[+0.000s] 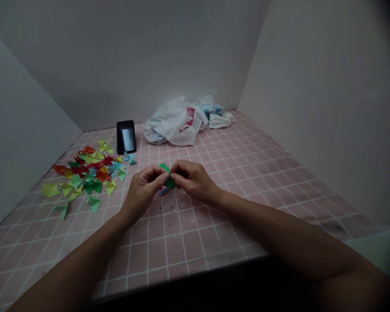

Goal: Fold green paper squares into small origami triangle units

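Between my two hands is a small piece of green folded paper (169,183), pinched at its edges just above the tabletop. My left hand (146,186) grips its left side with thumb and forefinger. From the right, my right hand (191,178) pinches the same paper, its fingertips almost meeting the left ones. Part of the green paper is hidden behind the fingers. Under it a bluish and pinkish edge (163,190) shows, perhaps more paper; I cannot tell its full shape.
Left of my hands lies a loose pile of folded paper pieces (92,186) in several colours. A black phone (126,138) leans upright behind it. White plastic bags (175,121) sit at the back wall. The table (169,247) has a pink tiled pattern, with its front edge near me.
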Demonstrator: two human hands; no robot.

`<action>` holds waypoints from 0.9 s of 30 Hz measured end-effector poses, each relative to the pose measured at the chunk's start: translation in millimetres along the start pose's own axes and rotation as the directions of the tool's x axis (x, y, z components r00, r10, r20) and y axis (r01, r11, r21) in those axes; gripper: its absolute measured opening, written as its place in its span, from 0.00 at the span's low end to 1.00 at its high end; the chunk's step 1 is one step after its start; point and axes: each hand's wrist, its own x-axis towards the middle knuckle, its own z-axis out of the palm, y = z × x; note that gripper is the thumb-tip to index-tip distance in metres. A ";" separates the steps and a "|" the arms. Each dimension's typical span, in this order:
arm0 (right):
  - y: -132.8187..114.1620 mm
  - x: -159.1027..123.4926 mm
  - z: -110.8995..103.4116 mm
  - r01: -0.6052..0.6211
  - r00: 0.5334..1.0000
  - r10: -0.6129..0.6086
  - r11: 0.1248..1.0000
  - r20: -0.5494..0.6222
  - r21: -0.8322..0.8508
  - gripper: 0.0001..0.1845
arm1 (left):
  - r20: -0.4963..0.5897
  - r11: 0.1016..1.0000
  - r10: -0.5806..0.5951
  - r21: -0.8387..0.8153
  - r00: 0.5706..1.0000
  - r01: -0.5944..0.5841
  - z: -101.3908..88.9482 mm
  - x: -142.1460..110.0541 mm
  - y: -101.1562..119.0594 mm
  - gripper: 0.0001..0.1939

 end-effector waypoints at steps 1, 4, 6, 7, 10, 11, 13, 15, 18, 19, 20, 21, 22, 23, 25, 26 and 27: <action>0.3 0.1 -0.1 -0.016 1.000 0.016 1.000 0.007 0.020 0.06 | -0.007 1.000 0.001 0.008 1.000 -0.001 0.6 -0.1 1.1 0.10; 0.8 0.5 -0.5 -0.073 0.996 0.068 0.991 0.051 0.111 0.06 | -0.015 1.000 -0.011 0.003 1.000 0.011 2.0 -0.1 2.2 0.10; 0.6 0.9 -0.9 -0.108 0.991 0.094 0.981 0.091 0.162 0.06 | -0.002 0.999 -0.042 -0.021 0.999 0.042 2.1 0.2 1.4 0.11; 0.5 1.1 -1.1 -0.121 0.989 0.104 0.977 0.105 0.174 0.06 | 0.008 0.998 -0.059 -0.032 0.998 0.059 1.9 0.5 0.9 0.11; 0.4 1.6 -1.8 -0.147 0.985 0.130 0.975 0.111 0.163 0.06 | 0.052 0.996 -0.084 -0.018 0.995 0.085 0.2 1.7 0.5 0.12; 0.7 1.7 -2.0 -0.158 0.984 0.142 0.975 0.108 0.159 0.06 | 0.068 0.997 -0.081 0.002 0.994 0.081 -0.5 2.0 0.8 0.12; 1.8 2.0 -2.0 -0.194 0.977 0.174 0.963 0.121 0.188 0.07 | 0.085 0.997 -0.069 0.044 0.994 0.065 -1.7 2.5 2.0 0.12; 3.7 2.2 -1.7 -0.241 0.966 0.202 0.932 0.163 0.272 0.09 | 0.072 0.996 -0.065 0.058 0.995 0.061 -2.2 2.8 2.9 0.13; 6.8 2.6 -0.9 -0.291 0.952 0.223 0.869 0.209 0.399 0.15 | 0.035 0.996 -0.090 0.000 0.995 0.090 -1.8 4.2 1.8 0.14; 7.6 2.8 -0.7 -0.299 0.951 0.230 0.855 0.207 0.423 0.17 | 0.031 0.994 -0.102 -0.029 0.994 0.103 -1.6 5.0 0.7 0.15; 8.1 2.8 -0.7 -0.306 0.950 0.239 0.846 0.202 0.437 0.20 | 0.029 0.992 -0.113 -0.056 0.993 0.114 -1.5 5.8 -0.5 0.15; 8.3 2.8 -0.7 -0.312 0.948 0.248 0.840 0.198 0.443 0.22 | 0.027 0.989 -0.121 -0.079 0.992 0.123 -1.5 6.6 -1.8 0.16; 8.2 2.8 -0.7 -0.317 0.947 0.254 0.838 0.196 0.445 0.24 | 0.022 0.987 -0.124 -0.096 0.992 0.126 -1.4 7.2 -2.8 0.16; 7.7 2.6 -0.7 -0.319 0.946 0.256 0.837 0.197 0.445 0.25 | 0.013 0.987 -0.124 -0.105 0.992 0.125 -1.2 7.4 -3.5 0.16; 6.4 2.1 -0.4 -0.320 0.945 0.247 0.835 0.214 0.447 0.25 | -0.012 0.990 -0.104 -0.099 0.994 0.103 -0.4 6.7 -3.5 0.16; 5.7 1.8 0.0 -0.319 0.944 0.239 0.833 0.226 0.453 0.24 | -0.024 0.993 -0.085 -0.083 0.996 0.083 0.3 5.8 -2.9 0.15; 5.1 1.5 0.6 -0.319 0.944 0.231 0.830 0.237 0.458 0.22 | -0.034 0.996 -0.062 -0.060 0.998 0.060 1.1 4.7 -1.9 0.15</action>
